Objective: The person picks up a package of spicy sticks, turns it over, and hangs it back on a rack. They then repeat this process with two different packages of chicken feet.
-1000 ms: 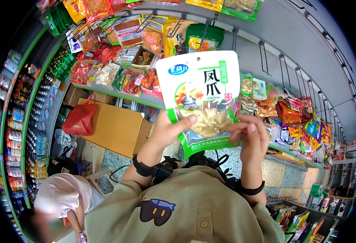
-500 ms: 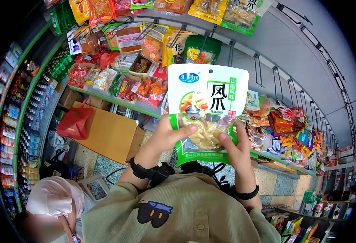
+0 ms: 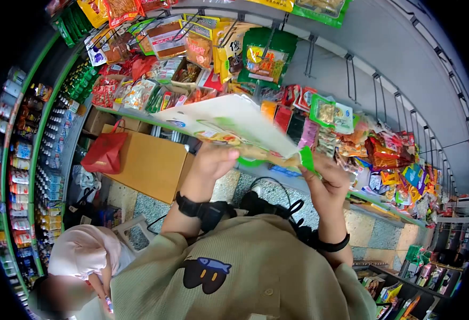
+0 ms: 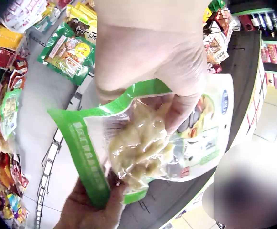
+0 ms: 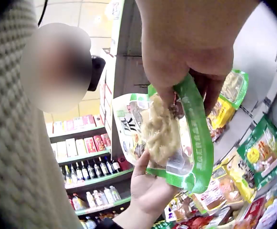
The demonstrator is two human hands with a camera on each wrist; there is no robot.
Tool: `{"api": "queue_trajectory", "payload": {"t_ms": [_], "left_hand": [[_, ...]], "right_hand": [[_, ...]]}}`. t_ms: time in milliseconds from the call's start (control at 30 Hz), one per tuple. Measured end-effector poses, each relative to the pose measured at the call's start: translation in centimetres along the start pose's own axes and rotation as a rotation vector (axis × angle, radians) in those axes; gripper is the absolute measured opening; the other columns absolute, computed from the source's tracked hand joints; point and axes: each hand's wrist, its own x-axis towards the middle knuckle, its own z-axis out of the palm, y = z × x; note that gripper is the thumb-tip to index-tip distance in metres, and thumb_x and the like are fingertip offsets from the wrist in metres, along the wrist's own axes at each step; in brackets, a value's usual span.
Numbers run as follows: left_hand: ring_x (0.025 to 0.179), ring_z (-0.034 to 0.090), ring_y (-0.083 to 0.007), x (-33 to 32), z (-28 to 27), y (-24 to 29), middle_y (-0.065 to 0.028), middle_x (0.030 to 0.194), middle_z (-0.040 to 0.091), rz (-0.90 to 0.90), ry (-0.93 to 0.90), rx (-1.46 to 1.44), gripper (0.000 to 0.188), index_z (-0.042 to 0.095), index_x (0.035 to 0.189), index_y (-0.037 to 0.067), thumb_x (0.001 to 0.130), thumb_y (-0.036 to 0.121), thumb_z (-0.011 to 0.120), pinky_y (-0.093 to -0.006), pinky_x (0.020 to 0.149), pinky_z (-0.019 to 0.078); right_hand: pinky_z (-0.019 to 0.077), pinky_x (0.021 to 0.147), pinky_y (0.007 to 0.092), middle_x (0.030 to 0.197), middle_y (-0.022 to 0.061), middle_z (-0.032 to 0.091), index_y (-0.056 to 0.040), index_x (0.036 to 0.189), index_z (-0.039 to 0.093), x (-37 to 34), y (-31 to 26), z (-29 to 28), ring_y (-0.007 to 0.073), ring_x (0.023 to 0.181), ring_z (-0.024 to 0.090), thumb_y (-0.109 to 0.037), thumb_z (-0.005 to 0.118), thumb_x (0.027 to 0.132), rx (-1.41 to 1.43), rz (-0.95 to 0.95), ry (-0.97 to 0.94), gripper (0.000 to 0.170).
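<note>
A white and green packet of chicken feet (image 3: 221,120) is held in front of the chest by both hands. In the head view it is tilted steeply, its printed front foreshortened. My left hand (image 3: 213,162) grips one long side, the thumb lying over the front. On the opposite side, my right hand (image 3: 328,184) pinches the green edge between thumb and fingers. The left wrist view shows pale pieces (image 4: 141,143) through the clear window. In the right wrist view, the green bottom strip (image 5: 200,152) is bent and runs beside the right hand's fingers.
Ahead runs a shelf of snack packets (image 3: 138,96), with hanging bags (image 3: 266,56) on metal hooks above it. A cardboard box (image 3: 144,165) and a red bag (image 3: 106,152) stand below at left. A seated person (image 3: 85,253) is close by at lower left.
The right fingers, loose at the packet's edge a second ago, closed on it by half a second ago. Since then the packet has tipped from face-on to a steep slant, its top swinging left.
</note>
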Motion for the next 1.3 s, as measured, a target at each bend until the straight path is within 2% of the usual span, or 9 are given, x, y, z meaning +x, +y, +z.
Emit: {"api": "queue_trajectory", "payload": {"t_ms": [133, 400, 667, 800, 833, 967, 1067, 1200, 1300], "left_hand": [[0.107, 0.045, -0.0300, 2.6, -2.1, -1.6, -0.0152, 0.106, 0.050, -0.117, -0.071, 0.000, 0.026, 0.049, 0.083, 0.008, 0.076, 0.031, 0.060, -0.0459, 0.092, 0.0381], [0.113, 0.042, -0.0307, 6.3, -3.0, -7.2, -0.0101, 0.102, 0.052, -0.103, -0.269, -0.436, 0.033, 0.049, 0.084, 0.009, 0.077, 0.040, 0.057, -0.0489, 0.095, 0.0330], [0.094, 0.038, -0.0210, 7.7, 2.2, -8.5, 0.0003, 0.087, 0.051, -0.125, -0.334, -1.112, 0.011, 0.047, 0.075, 0.018, 0.084, 0.023, 0.045, -0.0360, 0.088, 0.0286], [0.106, 0.044, -0.0266, 8.0, 2.9, -8.9, -0.0009, 0.099, 0.053, -0.137, -0.161, -0.962, 0.007, 0.051, 0.090, 0.018, 0.084, 0.021, 0.048, -0.0396, 0.093, 0.0291], [0.110, 0.045, -0.0252, 8.6, 0.8, -9.6, -0.0018, 0.105, 0.055, -0.119, -0.078, -0.445, 0.022, 0.051, 0.101, 0.015, 0.083, 0.027, 0.052, -0.0425, 0.096, 0.0281], [0.107, 0.047, -0.0202, 9.1, 1.8, -10.1, -0.0045, 0.110, 0.052, -0.458, 0.068, -0.717, 0.049, 0.046, 0.111, 0.009, 0.076, 0.041, 0.058, -0.0424, 0.096, 0.0313], [0.105, 0.048, -0.0214, 9.2, 3.0, -9.7, -0.0071, 0.111, 0.051, -0.435, 0.063, -0.696, 0.044, 0.044, 0.113, 0.008, 0.081, 0.035, 0.053, -0.0421, 0.094, 0.0339], [0.101, 0.051, -0.0183, 8.9, 3.2, -9.1, -0.0114, 0.109, 0.052, -0.509, 0.220, -0.044, 0.030, 0.048, 0.110, 0.005, 0.087, 0.023, 0.049, -0.0339, 0.085, 0.0433], [0.088, 0.056, -0.0147, 9.4, 1.2, -6.7, -0.0086, 0.100, 0.056, -0.568, 0.008, 0.458, 0.026, 0.050, 0.106, 0.002, 0.086, 0.020, 0.051, -0.0277, 0.074, 0.0461]], "right_hand": [[0.0480, 0.072, 0.0329, 0.086, 0.0113, 0.063, -0.0014, 0.087, 0.063, 2.8, 0.2, -1.0, 0.0262, 0.080, 0.061, 0.003, 0.060, 0.064, -0.149, -0.288, 0.012, 0.024], [0.0494, 0.070, 0.0324, 0.087, 0.0099, 0.063, -0.0033, 0.087, 0.063, 5.1, 1.8, -3.4, 0.0261, 0.080, 0.062, 0.001, 0.060, 0.064, -0.096, -0.330, -0.039, 0.024], [0.0496, 0.069, 0.0334, 0.083, 0.0130, 0.064, 0.0009, 0.084, 0.062, 6.2, 4.1, -4.0, 0.0265, 0.078, 0.063, 0.004, 0.058, 0.065, 0.015, -0.321, -0.128, 0.019], [0.0488, 0.066, 0.0318, 0.083, 0.0107, 0.063, -0.0022, 0.089, 0.062, 6.8, 4.3, -3.9, 0.0254, 0.075, 0.062, 0.002, 0.060, 0.063, -0.035, -0.189, -0.020, 0.026], [0.0486, 0.064, 0.0317, 0.082, 0.0117, 0.062, -0.0017, 0.091, 0.062, 6.9, 4.6, -3.5, 0.0251, 0.072, 0.061, 0.002, 0.062, 0.063, -0.042, -0.192, 0.048, 0.028], [0.0483, 0.060, 0.0323, 0.085, 0.0128, 0.060, -0.0023, 0.089, 0.062, 8.4, 4.4, -2.4, 0.0264, 0.069, 0.059, 0.001, 0.062, 0.063, -0.143, -0.342, 0.102, 0.027], [0.0473, 0.058, 0.0318, 0.083, 0.0115, 0.060, -0.0030, 0.088, 0.062, 9.5, 4.2, -1.8, 0.0253, 0.067, 0.057, 0.000, 0.063, 0.062, -0.137, -0.411, 0.082, 0.026], [0.0456, 0.058, 0.0316, 0.083, 0.0077, 0.060, -0.0049, 0.088, 0.061, 10.9, 5.0, -1.9, 0.0245, 0.068, 0.056, -0.001, 0.063, 0.063, -0.174, -0.453, 0.062, 0.025], [0.0457, 0.060, 0.0310, 0.078, 0.0088, 0.061, -0.0035, 0.082, 0.063, 12.2, 5.4, -3.2, 0.0246, 0.066, 0.057, -0.001, 0.065, 0.064, -0.116, -0.349, 0.161, 0.018]]}}
